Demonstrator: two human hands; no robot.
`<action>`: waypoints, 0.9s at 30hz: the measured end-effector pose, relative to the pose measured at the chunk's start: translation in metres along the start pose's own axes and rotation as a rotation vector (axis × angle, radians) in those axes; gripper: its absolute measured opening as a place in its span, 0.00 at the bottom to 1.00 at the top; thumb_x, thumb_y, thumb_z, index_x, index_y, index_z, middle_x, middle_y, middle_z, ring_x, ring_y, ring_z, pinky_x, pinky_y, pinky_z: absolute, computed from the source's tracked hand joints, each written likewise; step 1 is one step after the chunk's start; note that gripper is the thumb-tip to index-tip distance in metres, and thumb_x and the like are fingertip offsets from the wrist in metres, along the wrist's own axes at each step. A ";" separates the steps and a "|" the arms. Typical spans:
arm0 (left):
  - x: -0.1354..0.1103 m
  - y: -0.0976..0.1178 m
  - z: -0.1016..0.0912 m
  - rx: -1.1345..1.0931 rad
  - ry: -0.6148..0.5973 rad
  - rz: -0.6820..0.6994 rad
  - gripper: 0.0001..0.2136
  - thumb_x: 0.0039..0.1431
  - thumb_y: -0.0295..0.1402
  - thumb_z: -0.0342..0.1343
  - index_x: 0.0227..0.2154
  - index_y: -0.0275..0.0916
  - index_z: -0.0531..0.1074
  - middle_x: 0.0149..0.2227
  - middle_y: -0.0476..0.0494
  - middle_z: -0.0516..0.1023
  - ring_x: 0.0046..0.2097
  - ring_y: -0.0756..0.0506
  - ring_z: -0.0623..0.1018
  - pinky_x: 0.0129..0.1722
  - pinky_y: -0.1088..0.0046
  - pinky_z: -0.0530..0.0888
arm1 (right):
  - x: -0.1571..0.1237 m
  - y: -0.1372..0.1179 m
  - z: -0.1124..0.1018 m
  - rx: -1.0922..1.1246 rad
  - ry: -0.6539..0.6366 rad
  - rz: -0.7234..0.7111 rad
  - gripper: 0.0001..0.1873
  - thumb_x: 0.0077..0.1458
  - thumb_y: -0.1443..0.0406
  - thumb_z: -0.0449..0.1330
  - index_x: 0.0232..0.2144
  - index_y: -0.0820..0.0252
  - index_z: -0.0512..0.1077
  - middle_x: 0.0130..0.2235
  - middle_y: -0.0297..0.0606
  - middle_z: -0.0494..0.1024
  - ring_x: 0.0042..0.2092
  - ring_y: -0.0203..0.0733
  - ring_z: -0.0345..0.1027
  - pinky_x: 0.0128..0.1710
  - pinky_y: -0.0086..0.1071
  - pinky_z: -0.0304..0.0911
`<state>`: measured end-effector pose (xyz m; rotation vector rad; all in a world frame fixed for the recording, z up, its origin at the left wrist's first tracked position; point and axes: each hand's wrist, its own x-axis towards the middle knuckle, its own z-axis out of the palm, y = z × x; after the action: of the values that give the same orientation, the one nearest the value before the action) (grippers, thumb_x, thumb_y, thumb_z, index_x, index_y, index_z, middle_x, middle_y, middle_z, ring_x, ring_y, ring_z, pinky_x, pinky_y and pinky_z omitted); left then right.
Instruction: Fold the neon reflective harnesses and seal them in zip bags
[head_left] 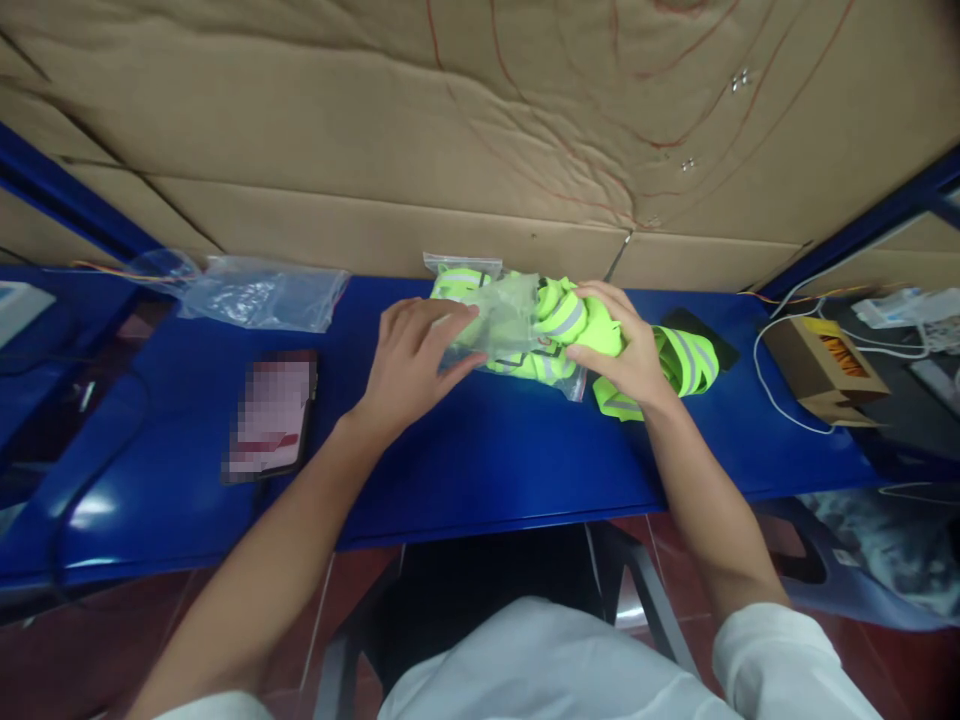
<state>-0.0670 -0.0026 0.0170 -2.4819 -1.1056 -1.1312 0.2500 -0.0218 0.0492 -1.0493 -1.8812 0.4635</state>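
My left hand has its thumb and fingers curved around the open end of a clear plastic bag. A folded neon-yellow reflective vest with grey stripes lies at the bag's right side, and my right hand grips it between thumb and fingers. Beneath them, more neon-yellow cloth in a clear zip bag rests on the blue table. Another loose piece of striped neon-yellow fabric sits just right of my right hand. How far the vest reaches into the bag I cannot tell.
Several clear zip bags lie at the back left. A phone is nearer on the left. At the right stand an open cardboard box and a white cable. A cardboard wall closes off the back.
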 end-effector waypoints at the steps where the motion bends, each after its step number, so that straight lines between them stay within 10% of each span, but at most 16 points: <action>1: -0.001 0.002 0.002 -0.007 -0.045 0.002 0.25 0.68 0.48 0.61 0.63 0.45 0.69 0.58 0.37 0.79 0.60 0.36 0.78 0.62 0.53 0.71 | 0.000 -0.001 -0.002 -0.058 -0.049 -0.037 0.31 0.55 0.50 0.72 0.59 0.49 0.75 0.64 0.44 0.71 0.67 0.56 0.66 0.72 0.55 0.61; 9: 0.002 0.020 -0.008 0.103 -0.321 0.024 0.48 0.60 0.55 0.66 0.75 0.38 0.54 0.72 0.23 0.63 0.70 0.24 0.68 0.70 0.39 0.59 | -0.012 -0.014 0.017 -0.355 -0.270 -0.171 0.32 0.58 0.57 0.71 0.63 0.50 0.71 0.69 0.45 0.66 0.68 0.55 0.67 0.66 0.49 0.70; 18: -0.010 0.029 0.015 0.040 -0.362 0.125 0.38 0.61 0.53 0.66 0.64 0.28 0.67 0.58 0.27 0.79 0.57 0.30 0.81 0.54 0.53 0.75 | -0.031 -0.021 0.051 -0.389 -0.350 -0.304 0.39 0.60 0.57 0.69 0.68 0.57 0.61 0.66 0.53 0.68 0.67 0.58 0.67 0.61 0.52 0.75; 27: -0.005 0.035 0.007 -0.123 -0.540 -0.098 0.29 0.64 0.42 0.66 0.62 0.36 0.65 0.58 0.31 0.78 0.58 0.30 0.80 0.54 0.54 0.76 | -0.032 -0.024 0.055 -0.218 -0.340 -0.148 0.41 0.55 0.56 0.72 0.66 0.53 0.61 0.62 0.51 0.68 0.64 0.57 0.68 0.57 0.50 0.76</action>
<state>-0.0409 -0.0268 0.0130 -2.9556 -1.3293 -0.5650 0.1991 -0.0559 0.0191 -1.0083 -2.3368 0.3730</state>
